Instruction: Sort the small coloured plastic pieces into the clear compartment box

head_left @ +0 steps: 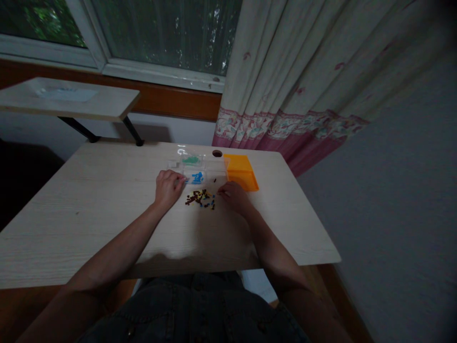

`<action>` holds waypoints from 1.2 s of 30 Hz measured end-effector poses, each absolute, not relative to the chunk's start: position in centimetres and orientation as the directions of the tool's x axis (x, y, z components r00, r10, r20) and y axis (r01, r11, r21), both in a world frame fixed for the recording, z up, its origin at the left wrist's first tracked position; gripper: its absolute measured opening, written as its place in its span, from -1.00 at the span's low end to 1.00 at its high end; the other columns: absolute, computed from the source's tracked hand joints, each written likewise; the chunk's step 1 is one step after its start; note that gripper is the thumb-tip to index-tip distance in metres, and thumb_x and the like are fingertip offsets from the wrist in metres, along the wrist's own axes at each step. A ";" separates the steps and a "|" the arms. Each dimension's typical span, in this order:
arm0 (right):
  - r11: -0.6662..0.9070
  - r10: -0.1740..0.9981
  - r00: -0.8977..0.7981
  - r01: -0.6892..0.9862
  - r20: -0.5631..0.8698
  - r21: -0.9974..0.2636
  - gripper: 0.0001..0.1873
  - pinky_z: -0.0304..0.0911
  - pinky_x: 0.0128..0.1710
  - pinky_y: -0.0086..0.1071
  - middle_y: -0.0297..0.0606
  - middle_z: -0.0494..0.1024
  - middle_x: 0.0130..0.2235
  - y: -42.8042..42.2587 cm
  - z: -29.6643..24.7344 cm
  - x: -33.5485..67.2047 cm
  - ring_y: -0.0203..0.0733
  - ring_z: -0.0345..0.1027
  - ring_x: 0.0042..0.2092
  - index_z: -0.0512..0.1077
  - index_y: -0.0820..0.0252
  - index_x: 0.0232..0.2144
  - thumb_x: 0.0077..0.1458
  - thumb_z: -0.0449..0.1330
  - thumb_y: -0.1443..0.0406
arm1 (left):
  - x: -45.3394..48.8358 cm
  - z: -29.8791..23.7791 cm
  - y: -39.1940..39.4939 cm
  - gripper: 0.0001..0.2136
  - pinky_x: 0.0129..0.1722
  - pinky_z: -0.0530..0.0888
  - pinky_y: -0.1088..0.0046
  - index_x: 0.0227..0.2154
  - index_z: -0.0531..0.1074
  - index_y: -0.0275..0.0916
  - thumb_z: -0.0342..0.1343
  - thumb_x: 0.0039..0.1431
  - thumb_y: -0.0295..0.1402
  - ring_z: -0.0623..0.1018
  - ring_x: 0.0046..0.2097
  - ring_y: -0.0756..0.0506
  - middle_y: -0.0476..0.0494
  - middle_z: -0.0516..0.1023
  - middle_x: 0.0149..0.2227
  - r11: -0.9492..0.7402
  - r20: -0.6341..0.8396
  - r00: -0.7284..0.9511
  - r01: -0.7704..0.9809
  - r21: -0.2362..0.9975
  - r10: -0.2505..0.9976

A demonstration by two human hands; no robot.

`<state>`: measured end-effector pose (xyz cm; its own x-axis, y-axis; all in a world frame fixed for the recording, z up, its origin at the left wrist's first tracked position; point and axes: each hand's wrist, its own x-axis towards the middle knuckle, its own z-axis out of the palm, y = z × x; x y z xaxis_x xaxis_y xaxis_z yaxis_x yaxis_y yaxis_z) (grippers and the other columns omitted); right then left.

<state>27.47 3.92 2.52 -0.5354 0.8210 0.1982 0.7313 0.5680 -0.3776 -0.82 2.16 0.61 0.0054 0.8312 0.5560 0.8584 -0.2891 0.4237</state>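
Note:
My left hand (169,187) rests at the left edge of a clear plastic compartment box (216,175), its fingers curled closed at the blue pieces (197,177). Whether it grips the box edge or a small piece is hard to see. Green pieces (191,160) lie in the compartment behind the blue ones. My right hand (233,194) is at the box's front right, fingertips pinched together beside a loose pile of small brown, yellow and blue pieces (198,197). What the pinch holds is too small to make out. One dark piece (214,180) sits in the front right compartment.
An orange tray or lid (241,164) lies against the right side of the clear box. Behind it, the table (117,209) has a round cable hole (217,153). A raised shelf (107,102) with a clear plastic tray (66,92) stands at the back left. Curtains (271,85) hang behind.

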 end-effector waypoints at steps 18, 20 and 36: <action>0.392 0.840 -0.171 0.847 0.514 -0.358 -0.76 0.02 0.01 -0.22 -0.22 0.60 -0.18 5.6 -0.4 27.0 -0.10 0.31 -0.06 0.56 0.10 -0.15 0.26 0.10 0.25 | -1.0 -0.1 2.6 -0.74 -0.04 0.30 0.17 -0.21 0.56 -0.20 0.00 0.29 -0.24 0.39 -0.16 -0.19 -0.18 0.47 -0.30 -0.284 0.535 0.017 0.861 0.422 0.845; 0.402 0.841 -0.180 0.840 0.510 -0.365 -0.76 0.03 0.00 -0.21 -0.22 0.60 -0.18 5.5 -0.4 27.2 -0.10 0.32 -0.06 0.56 0.10 -0.15 0.25 0.11 0.25 | -1.0 -0.1 2.5 -0.74 -0.05 0.30 0.17 -0.20 0.56 -0.19 -0.01 0.29 -0.24 0.38 -0.16 -0.20 -0.19 0.46 -0.30 -0.281 0.544 0.003 0.859 0.428 0.839; 0.620 0.738 -0.438 0.740 0.513 -0.260 -0.77 0.17 -0.08 -0.25 -0.21 0.58 -0.24 4.9 -0.2 27.5 -0.13 0.35 -0.15 0.56 0.10 -0.16 0.27 0.11 0.22 | 0.6 1.3 0.1 -0.78 -0.06 0.31 0.22 -0.13 0.53 -0.15 0.06 0.25 -0.26 0.38 -0.10 -0.17 -0.17 0.45 -0.22 -0.629 0.513 0.425 0.702 0.335 0.746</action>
